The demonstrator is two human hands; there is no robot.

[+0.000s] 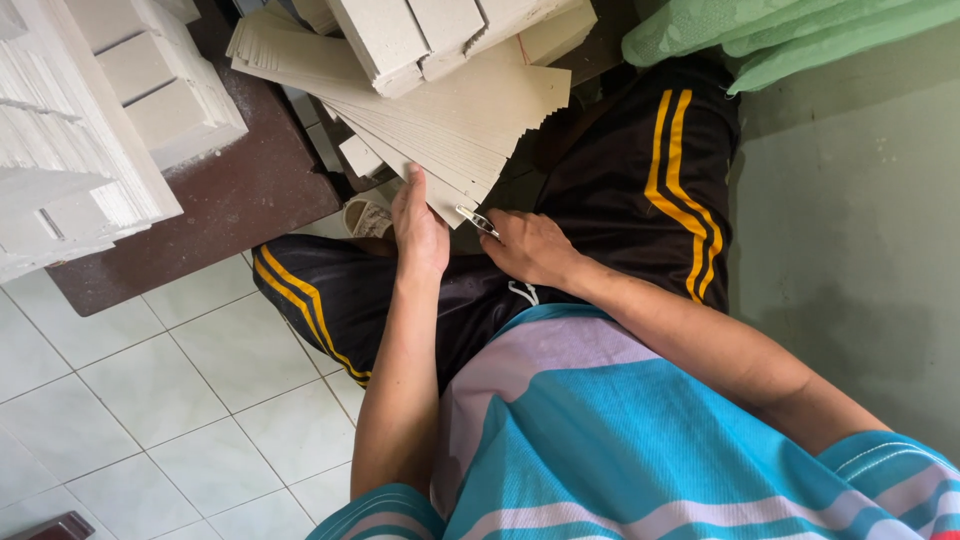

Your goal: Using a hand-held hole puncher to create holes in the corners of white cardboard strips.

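Cardboard sheets (440,130) fanned in a stack over the lap, left hand (418,225) flat with fingers together against their lower edge, right hand (530,248) pinching a small metal tool (478,219) at the corner, white boxes (90,130) stacked on brown bench (230,200).

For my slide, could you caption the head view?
Left hand steadies a fanned cardboard stack; right hand holds scissors.

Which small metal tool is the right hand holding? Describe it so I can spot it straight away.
Start at the fanned stack of thin grey-brown cardboard sheets over the lap. At its lower corner, between the left hand and right hand, sits a small shiny metal clip-like tool, the only glinting thing among matte board.
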